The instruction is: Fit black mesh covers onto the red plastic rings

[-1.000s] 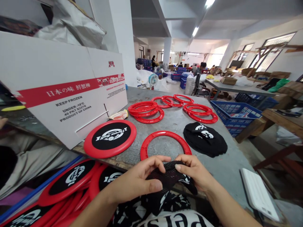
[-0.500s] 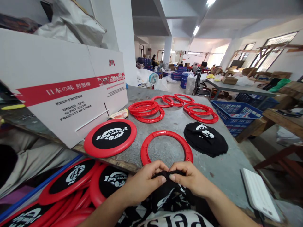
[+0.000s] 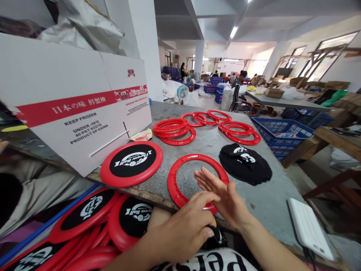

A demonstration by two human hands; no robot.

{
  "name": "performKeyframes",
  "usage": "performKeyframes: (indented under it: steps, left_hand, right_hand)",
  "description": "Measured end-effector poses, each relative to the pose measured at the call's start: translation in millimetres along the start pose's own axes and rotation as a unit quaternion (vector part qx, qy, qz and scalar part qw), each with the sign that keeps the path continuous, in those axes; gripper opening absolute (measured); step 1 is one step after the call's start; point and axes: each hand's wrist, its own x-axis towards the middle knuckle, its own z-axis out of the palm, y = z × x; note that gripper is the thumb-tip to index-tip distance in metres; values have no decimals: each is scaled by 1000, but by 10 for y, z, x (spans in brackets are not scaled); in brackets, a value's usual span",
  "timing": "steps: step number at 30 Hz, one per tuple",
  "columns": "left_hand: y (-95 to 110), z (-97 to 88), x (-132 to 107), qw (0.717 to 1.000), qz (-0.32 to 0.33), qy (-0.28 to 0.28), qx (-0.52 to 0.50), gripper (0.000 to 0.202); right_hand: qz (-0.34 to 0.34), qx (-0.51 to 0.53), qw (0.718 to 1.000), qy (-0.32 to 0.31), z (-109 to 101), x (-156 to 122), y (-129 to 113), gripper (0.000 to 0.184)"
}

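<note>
My right hand (image 3: 222,199) is raised over the near side of a red plastic ring (image 3: 175,180), its fingers stretched out and palm turned left. In front of it, my left hand (image 3: 187,226) is bent, with a fingertip against the right palm. Its thumb and lower fingers close on a black cloth (image 3: 217,235), mostly hidden behind the hand. A black fabric cover (image 3: 245,169) with white print lies in a flat pile right of the ring. To the left rests a finished-looking red disc (image 3: 131,180) with a black printed centre.
Several red rings (image 3: 170,126) lie farther back, with another group (image 3: 239,130) at right. Printed discs (image 3: 113,233) are piled below the table edge at left. A white carton (image 3: 79,101) stands at left; a white power bank (image 3: 308,227) lies at right, near a blue crate (image 3: 282,131).
My right hand has let go of the black cloth, opened and risen over the ring. My left hand has turned inward across it. The cloth has dropped lower and is mostly hidden.
</note>
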Motion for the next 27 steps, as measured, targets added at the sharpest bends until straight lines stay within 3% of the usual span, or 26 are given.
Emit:
performKeyframes:
  steps: [5, 10, 17, 21, 25, 27]
  left_hand:
    - [8, 247, 75, 990, 40, 52, 127, 19]
    - [-37, 336, 94, 981, 81, 72, 163, 23]
    - [-85, 417, 125, 991, 69, 46, 108, 11]
    - [-87, 396, 132, 998, 43, 39, -20, 8]
    - [-89, 241, 90, 992, 9, 105, -72, 9]
    - [-92, 152, 51, 990, -16, 109, -91, 12]
  right_hand:
    - [-41, 55, 996, 53, 151, 67, -66, 77]
    - [-49, 80, 992, 81, 152, 49, -63, 78]
    - [-61, 74, 995, 30, 121, 57, -62, 82]
    - [-62, 37, 997, 2, 17, 96, -150, 76]
    - [69, -17, 995, -73, -155, 3, -151, 70]
    - [133, -35, 984, -113, -216, -67, -100, 71]
